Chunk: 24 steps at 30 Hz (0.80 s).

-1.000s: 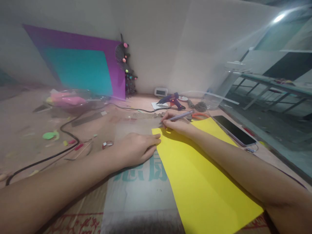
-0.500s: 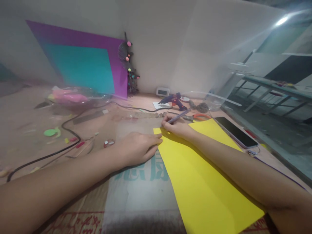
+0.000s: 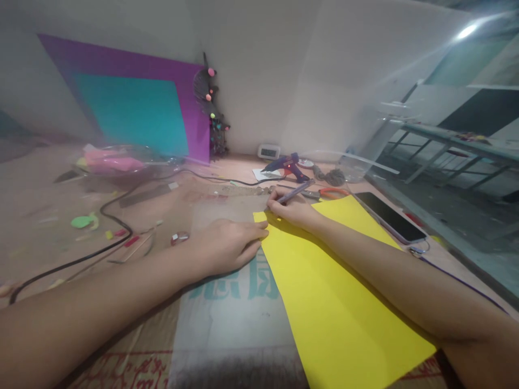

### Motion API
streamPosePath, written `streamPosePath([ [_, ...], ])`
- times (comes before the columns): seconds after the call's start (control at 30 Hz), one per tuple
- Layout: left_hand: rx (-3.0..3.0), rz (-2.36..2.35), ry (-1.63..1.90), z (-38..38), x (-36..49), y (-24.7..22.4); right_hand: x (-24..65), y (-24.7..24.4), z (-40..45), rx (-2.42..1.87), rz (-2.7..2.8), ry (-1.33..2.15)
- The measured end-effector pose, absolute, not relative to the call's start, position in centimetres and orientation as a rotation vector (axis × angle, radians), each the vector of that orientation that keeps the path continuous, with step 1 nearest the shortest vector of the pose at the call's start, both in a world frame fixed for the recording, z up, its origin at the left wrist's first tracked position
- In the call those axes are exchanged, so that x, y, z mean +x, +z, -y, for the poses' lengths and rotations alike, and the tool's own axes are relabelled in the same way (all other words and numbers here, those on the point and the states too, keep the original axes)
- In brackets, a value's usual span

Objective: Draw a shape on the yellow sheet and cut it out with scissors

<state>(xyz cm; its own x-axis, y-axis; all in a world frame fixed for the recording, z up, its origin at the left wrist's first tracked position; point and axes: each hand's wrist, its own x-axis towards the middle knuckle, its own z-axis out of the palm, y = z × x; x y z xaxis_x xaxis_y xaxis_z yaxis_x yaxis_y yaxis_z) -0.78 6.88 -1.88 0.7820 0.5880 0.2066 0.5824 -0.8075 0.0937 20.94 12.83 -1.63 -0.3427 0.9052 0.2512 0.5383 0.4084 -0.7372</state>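
A sheet of yellow paper (image 3: 332,297) lies slantwise before me, over a greyish plastic sheet (image 3: 235,329) with green print. My right hand (image 3: 292,210) is closed around a purple-grey pen (image 3: 299,189), near the sheet's far left corner. The pen's tip is hidden by the fingers. Resting flat with fingers stretched out, my left hand (image 3: 229,245) touches the paper's left edge with its fingertips, just short of the right hand. My right forearm crosses over the sheet.
Behind the hands sit a glue gun (image 3: 290,166), a small digital clock (image 3: 268,152) and orange-handled pliers (image 3: 334,193). A phone (image 3: 391,217) lies at the right. A black cable (image 3: 117,216) snakes across the left side. Purple board (image 3: 197,119) leans on the wall.
The whole view has shifted slightly. Both hands, the pen and the yellow paper keep nearly the same places relative to each other.
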Motion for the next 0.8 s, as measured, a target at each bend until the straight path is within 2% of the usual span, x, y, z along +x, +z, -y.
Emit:
streamPosePath([
  [0.4, 2.926, -0.953, 0.354, -6.85, -0.68, -1.94, 20.9, -1.45, -12.83, -1.209, 2.011, 0.641],
  [0.8, 2.914, -0.958, 0.334, -6.91, -0.72, -1.89, 20.97, -1.98, -13.02, -1.163, 2.021, 0.714],
])
